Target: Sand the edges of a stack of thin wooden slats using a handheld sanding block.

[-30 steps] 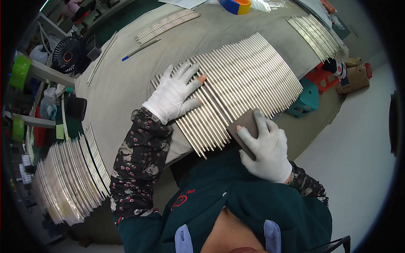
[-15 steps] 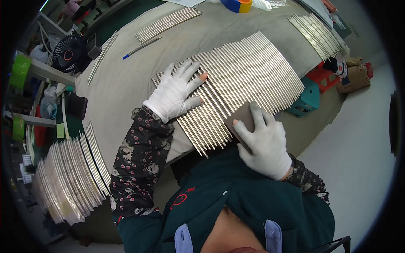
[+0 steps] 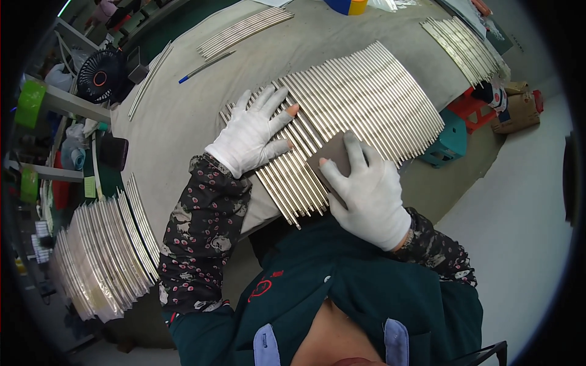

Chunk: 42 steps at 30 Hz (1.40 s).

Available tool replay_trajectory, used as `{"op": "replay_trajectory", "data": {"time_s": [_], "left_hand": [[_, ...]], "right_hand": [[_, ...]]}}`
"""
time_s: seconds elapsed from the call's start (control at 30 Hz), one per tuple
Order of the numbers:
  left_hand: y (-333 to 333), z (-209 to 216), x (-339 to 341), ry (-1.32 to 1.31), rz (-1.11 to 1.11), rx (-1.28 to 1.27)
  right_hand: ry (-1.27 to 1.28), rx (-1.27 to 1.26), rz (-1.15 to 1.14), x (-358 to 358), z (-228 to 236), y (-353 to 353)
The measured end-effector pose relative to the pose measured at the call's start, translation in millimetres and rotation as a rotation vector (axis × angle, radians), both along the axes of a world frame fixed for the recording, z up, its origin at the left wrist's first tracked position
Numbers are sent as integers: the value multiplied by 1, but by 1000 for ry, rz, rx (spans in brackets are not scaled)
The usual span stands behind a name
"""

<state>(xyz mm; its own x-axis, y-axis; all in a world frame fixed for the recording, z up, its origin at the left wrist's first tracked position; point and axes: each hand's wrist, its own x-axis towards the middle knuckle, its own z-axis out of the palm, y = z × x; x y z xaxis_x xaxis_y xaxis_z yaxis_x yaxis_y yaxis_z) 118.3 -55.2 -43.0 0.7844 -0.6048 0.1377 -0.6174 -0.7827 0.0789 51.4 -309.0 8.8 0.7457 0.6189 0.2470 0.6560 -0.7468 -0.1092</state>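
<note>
A wide row of thin silvery metal rods lies side by side across the grey cloth-covered table. My left hand, in a white glove with bare fingertips showing, rests flat with fingers spread on the left part of the row. In my right hand, gloved the same way, is a flat dark grey-brown sanding block. I hold it against the rods near their front ends, right of my left hand. The block's underside is hidden.
More rods and a blue-ended pen lie farther back. Another rod group sits at the right edge; plastic-wrapped rods stand at left. A black fan, tape roll, teal stool and red stool surround the table.
My right hand has slid the sanding block leftward and slightly away from me over the rods, closer to my left hand. The left hand stays nearly in place.
</note>
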Motion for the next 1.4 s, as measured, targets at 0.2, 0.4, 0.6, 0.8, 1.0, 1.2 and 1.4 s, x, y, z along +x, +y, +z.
{"op": "replay_trajectory", "data": {"time_s": [0.2, 0.4, 0.6, 0.8, 1.0, 1.2, 1.4], "left_hand": [[-3, 1, 2, 4, -10, -6], [1, 0, 2, 11, 5, 14], [-5, 15, 4, 62, -30, 37], [-29, 12, 4, 30, -124, 52], [-21, 6, -2, 40, -111, 55], [-23, 8, -1, 27, -118, 30], [-23, 11, -6, 34, -91, 29]], "right_hand": [[70, -14, -31, -12, -1, -12], [91, 29, 80, -31, 11, -50], [27, 56, -124, -36, 5, -78], [63, 76, -140, -37, 0, -69], [57, 69, -120, -30, 2, -64], [16, 26, -89, -3, 1, -29], [54, -17, -18, -11, 4, -40]]}}
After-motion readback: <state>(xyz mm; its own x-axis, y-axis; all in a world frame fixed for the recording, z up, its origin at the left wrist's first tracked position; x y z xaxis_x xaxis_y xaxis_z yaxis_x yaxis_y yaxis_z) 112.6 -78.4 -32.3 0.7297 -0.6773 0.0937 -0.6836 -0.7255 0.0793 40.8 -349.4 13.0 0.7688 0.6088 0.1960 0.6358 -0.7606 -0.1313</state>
